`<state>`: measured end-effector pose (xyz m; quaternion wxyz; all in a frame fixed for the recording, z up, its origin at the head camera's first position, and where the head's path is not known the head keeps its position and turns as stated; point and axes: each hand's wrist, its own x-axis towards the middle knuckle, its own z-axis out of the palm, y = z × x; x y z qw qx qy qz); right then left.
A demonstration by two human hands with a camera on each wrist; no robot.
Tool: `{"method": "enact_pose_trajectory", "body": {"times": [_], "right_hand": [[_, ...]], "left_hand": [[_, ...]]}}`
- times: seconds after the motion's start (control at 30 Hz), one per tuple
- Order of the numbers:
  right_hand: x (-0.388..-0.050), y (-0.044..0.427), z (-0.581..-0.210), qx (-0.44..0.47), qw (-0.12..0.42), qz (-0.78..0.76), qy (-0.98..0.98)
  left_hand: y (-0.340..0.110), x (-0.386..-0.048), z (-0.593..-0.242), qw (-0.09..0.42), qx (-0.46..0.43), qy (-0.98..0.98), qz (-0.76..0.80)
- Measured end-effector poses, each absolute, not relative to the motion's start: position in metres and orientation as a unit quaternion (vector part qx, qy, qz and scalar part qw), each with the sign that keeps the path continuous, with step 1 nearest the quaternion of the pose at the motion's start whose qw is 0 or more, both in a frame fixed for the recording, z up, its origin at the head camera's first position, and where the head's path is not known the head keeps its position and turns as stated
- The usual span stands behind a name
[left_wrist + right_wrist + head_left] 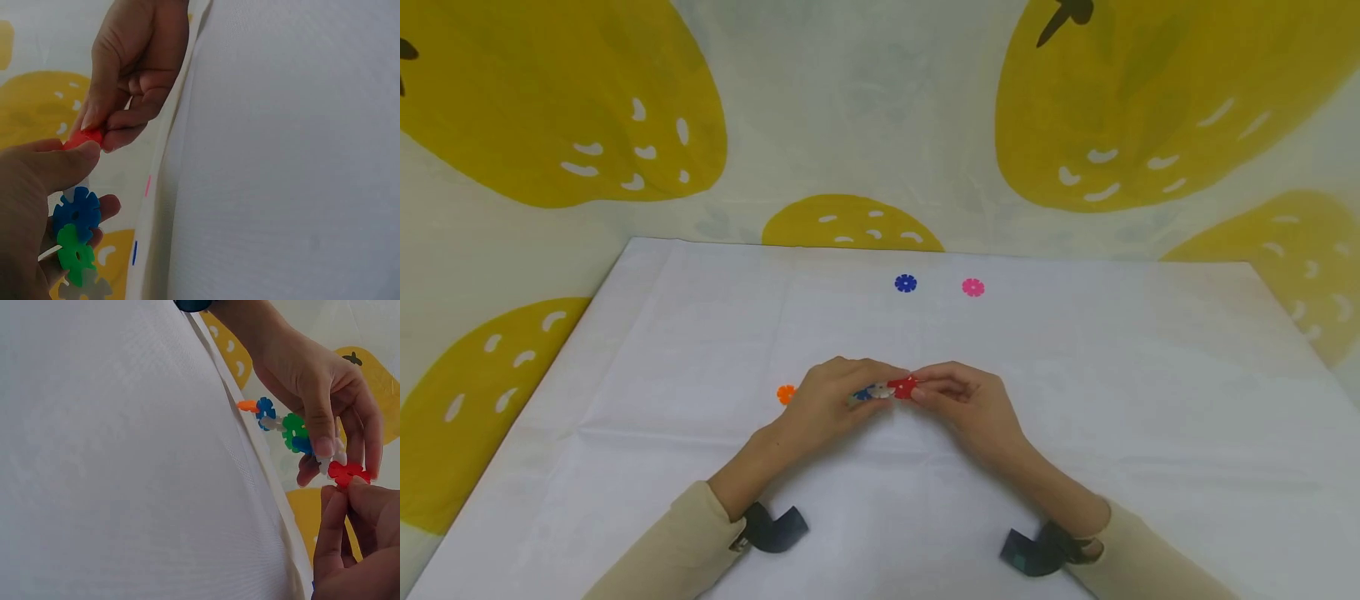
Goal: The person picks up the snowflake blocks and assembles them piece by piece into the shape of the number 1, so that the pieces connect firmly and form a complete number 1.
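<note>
My left hand holds a chain of slotted plastic snowflake discs joined edge to edge. In the right wrist view the chain runs from an orange disc through a blue disc and a green disc, with white discs between, to another blue one and a white one under the left fingers. At the chain's near end is a red disc, pinched between thumb and fingers of my right hand. It meets the white disc; whether their slots are joined cannot be made out. Left fingers also touch it.
Toward the far edge of the white-covered table lie a loose blue snowflake disc and a pink snowflake disc. Behind stands a cloth backdrop with yellow fruit prints. Dark straps with curved pieces sit on both wrists.
</note>
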<state>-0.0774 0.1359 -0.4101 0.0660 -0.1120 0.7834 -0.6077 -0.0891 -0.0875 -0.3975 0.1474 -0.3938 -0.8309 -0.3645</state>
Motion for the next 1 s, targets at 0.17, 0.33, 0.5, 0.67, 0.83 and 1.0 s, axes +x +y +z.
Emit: {"method": "enact_pose_trajectory", "body": {"times": [0.17, 0.33, 0.5, 0.67, 0.83, 1.0], "right_hand": [[-0.08, 0.136, -0.411, -0.113, 0.065, -0.603, 0.787], [-0.081, 0.136, -0.41, -0.099, 0.082, -0.613, 0.78], [-0.079, 0.135, -0.407, -0.102, 0.089, -0.621, 0.772], [-0.078, 0.136, -0.409, -0.12, 0.086, -0.631, 0.762], [-0.081, 0.138, -0.41, -0.113, 0.07, -0.606, 0.784], [-0.089, 0.146, -0.402, -0.092, 0.052, -0.574, 0.812]], "left_hand": [[-0.086, -0.092, -0.398, 0.15, -0.402, -0.812, -0.396], [-0.084, -0.094, -0.399, 0.136, -0.405, -0.788, -0.444], [-0.084, -0.094, -0.4, 0.141, -0.407, -0.774, -0.464], [-0.086, -0.094, -0.4, 0.149, -0.407, -0.772, -0.464], [-0.088, -0.095, -0.401, 0.165, -0.404, -0.771, -0.464], [-0.09, -0.096, -0.402, 0.166, -0.401, -0.763, -0.48]]}}
